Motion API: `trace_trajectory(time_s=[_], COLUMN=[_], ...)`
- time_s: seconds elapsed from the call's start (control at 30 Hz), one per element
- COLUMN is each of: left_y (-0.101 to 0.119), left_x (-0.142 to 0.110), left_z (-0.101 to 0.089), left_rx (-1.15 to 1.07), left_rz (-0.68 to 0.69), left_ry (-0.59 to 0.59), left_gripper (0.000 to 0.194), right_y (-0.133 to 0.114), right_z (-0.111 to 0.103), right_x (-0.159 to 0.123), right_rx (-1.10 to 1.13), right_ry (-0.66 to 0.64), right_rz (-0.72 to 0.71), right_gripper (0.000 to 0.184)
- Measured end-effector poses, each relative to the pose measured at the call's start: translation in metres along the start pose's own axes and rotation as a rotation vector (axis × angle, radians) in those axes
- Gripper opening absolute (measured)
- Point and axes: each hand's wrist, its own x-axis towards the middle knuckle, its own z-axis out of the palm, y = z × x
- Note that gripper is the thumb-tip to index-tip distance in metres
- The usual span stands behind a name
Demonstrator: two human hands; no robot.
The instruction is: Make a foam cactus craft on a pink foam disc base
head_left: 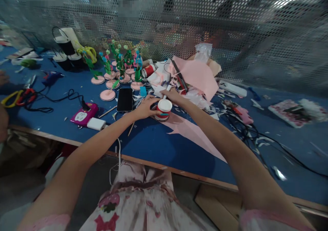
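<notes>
My left hand [146, 107] is wrapped round the side of a small red tub [161, 116] with a white top, which rests on the blue table. Just behind the tub, my right hand [174, 96] pinches a slim white stick-like piece [167, 91]; its exact kind is too small to make out. Under and to the right of the tub lies a cut sheet of pink paper [189, 130]. A black phone [124, 99] lies left of my left hand, beside a small blue square [143, 91].
Several craft flowers on round pink bases [107, 95] stand at the back left. Pink sheets [197, 75] and scraps are heaped behind my hands. A purple power strip [84, 114], orange-and-yellow scissors [19, 97] and black cables [247, 132] lie around. A perforated metal screen [179, 29] closes the back.
</notes>
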Motion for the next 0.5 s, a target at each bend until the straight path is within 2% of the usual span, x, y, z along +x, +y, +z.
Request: trace_trajectory(time_s=[0.2,0.5], left_y=[0.001,-0.002], left_x=[0.000,0.000], left_z=[0.000,0.001], left_rx=[0.019,0.006], left_rz=[-0.012,-0.004], left_ry=[-0.006,0.007], left_gripper=[0.059,0.061], right_y=[-0.001,-0.023], right_z=[0.007,0.018], right_x=[0.004,-0.001], right_rx=[0.022,0.015], right_ry=[-0.018,-0.151], right_rz=[-0.047,-0.070], right_gripper=[0.023,0.025])
